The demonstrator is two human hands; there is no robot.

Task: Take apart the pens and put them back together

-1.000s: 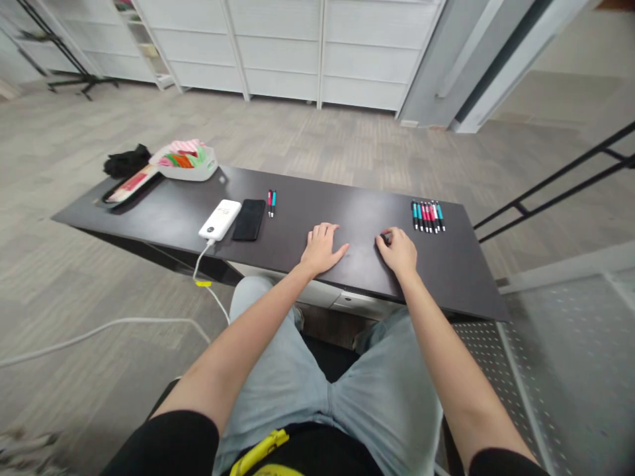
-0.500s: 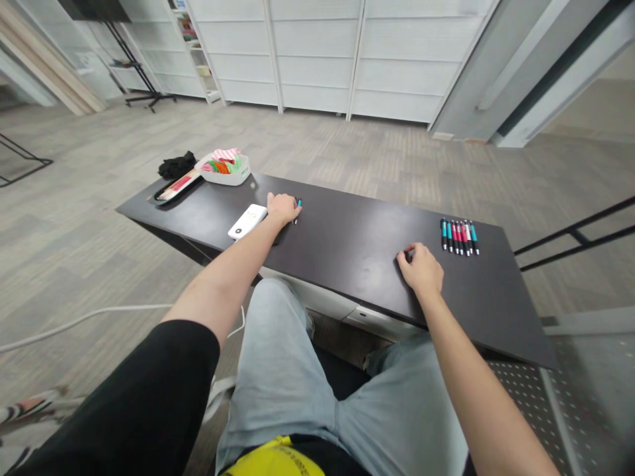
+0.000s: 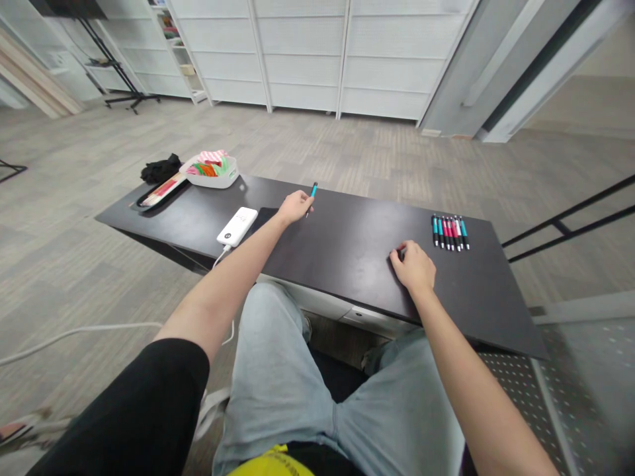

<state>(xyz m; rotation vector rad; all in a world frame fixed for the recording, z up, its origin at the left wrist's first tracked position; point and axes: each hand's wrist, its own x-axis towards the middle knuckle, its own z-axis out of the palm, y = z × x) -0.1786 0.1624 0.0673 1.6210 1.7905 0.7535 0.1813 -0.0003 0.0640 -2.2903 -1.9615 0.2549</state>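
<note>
My left hand is closed around a teal-and-black pen, held tilted over the dark table with its tip pointing down. Beside that wrist a black flat thing is partly covered by my forearm. Resting on the table to the right, my right hand has its fingers curled; a small dark patch shows by the thumb, and I cannot make out what it is. Farther right lies a row of several pens in teal, red, white and black, side by side.
A white power bank with a cable lies left on the dark table. At the table's far left are a white basket of colourful items, a black tray and black cloth. A black metal rail stands at right.
My left hand has moved right and away from the power bank, lifting the pen so that more of it shows. The right hand stays in place on the table; the view has shifted slightly.
</note>
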